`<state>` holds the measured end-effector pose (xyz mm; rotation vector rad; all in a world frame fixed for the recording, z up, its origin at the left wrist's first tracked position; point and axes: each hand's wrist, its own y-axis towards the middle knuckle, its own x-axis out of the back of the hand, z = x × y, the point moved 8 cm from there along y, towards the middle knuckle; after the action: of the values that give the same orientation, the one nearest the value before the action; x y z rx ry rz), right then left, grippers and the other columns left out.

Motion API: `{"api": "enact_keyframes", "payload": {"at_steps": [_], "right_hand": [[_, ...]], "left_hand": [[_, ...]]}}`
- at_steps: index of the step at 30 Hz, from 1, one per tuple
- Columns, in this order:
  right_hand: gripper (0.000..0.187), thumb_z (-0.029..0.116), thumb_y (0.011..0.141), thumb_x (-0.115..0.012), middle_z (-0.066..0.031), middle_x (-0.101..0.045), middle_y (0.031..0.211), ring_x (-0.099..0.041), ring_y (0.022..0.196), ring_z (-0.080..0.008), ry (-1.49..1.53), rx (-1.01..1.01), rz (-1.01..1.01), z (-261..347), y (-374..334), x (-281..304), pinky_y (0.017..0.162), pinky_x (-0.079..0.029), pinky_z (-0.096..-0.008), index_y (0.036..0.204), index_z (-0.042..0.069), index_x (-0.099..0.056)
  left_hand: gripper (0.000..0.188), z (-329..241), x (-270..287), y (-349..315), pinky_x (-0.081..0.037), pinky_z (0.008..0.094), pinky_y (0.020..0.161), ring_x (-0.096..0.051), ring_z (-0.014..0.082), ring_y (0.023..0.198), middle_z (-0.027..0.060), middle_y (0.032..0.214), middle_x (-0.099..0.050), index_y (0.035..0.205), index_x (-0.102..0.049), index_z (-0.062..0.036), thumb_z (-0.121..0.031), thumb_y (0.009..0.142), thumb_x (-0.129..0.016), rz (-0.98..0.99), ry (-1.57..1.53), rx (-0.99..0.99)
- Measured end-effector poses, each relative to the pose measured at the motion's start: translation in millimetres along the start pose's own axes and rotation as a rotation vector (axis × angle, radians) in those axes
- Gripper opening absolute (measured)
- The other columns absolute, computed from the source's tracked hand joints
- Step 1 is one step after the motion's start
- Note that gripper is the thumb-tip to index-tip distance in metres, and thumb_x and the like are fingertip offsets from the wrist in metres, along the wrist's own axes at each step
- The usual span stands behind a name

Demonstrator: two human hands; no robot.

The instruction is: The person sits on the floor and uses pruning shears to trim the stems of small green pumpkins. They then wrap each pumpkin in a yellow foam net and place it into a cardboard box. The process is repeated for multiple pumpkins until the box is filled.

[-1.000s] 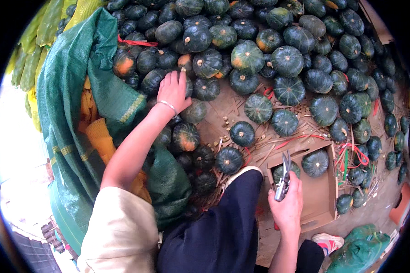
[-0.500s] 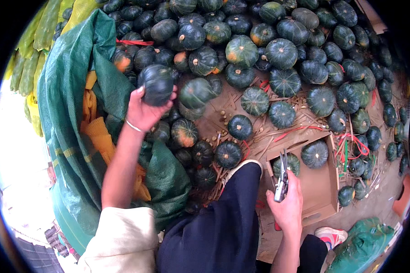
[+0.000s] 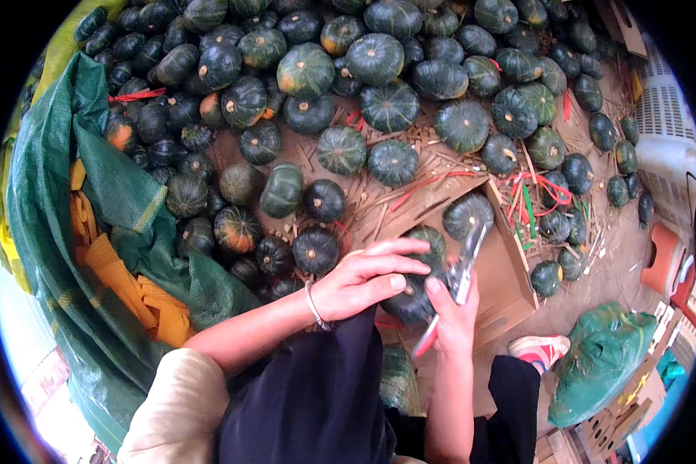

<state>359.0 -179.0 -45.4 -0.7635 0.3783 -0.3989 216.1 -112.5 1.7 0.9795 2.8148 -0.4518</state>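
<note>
Here's the dark green pumpkin (image 3: pixel 410 305), squat and hard-skinned, no clear long axis, low between both hands; whether it sits inside the box, I can't tell. It lies just right of the left hand (image 3: pixel 361 280), the nearer one, fingers stretched loosely over it, not wrapped round. On its other side, the right hand (image 3: pixel 455 317) is closed round slim metal shears (image 3: pixel 464 283), blades blurred. Just beyond, ribbed, rounded pumpkins in a brown cardboard box (image 3: pixel 512 288); left, a crinkled green woven sack (image 3: pixel 46 178).
</note>
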Motion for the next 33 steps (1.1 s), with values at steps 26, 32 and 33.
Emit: {"api": "enact_keyframes", "payload": {"at_steps": [26,32,33], "right_hand": [[0.062,0.002,0.066,-0.065,-0.0178,-0.052,0.099,-0.054,0.090,-0.0356,-1.378,1.007,0.278,80,-4,-78,0.080,-0.045,-0.0430,0.123,0.003,-0.043],[0.058,0.003,0.065,-0.064,-0.0114,-0.050,0.087,-0.053,0.081,-0.0271,-1.605,1.091,0.458,70,-4,-99,0.065,-0.043,-0.0380,0.119,0.002,-0.047],[0.058,0.003,0.065,-0.064,-0.0114,-0.050,0.087,-0.053,0.081,-0.0271,-1.606,1.081,0.468,69,-3,-101,0.065,-0.043,-0.0380,0.119,0.002,-0.047]], "left_hand": [[0.071,27,87,29,-0.039,0.0577,0.096,-0.042,0.0429,0.122,0.0246,0.133,-0.043,0.133,-0.040,-0.0017,-0.051,0.083,-0.043,-0.290,-1.226,0.101],[0.058,36,93,14,-0.042,0.0451,0.097,-0.057,0.0312,0.107,0.0174,0.117,-0.059,0.119,-0.053,-0.0001,-0.048,0.090,-0.040,-0.557,-1.042,0.132],[0.051,37,89,13,-0.044,0.0429,0.094,-0.058,0.0280,0.103,0.0154,0.113,-0.061,0.116,-0.054,-0.0014,-0.044,0.090,-0.044,-0.565,-1.003,0.133]]}}
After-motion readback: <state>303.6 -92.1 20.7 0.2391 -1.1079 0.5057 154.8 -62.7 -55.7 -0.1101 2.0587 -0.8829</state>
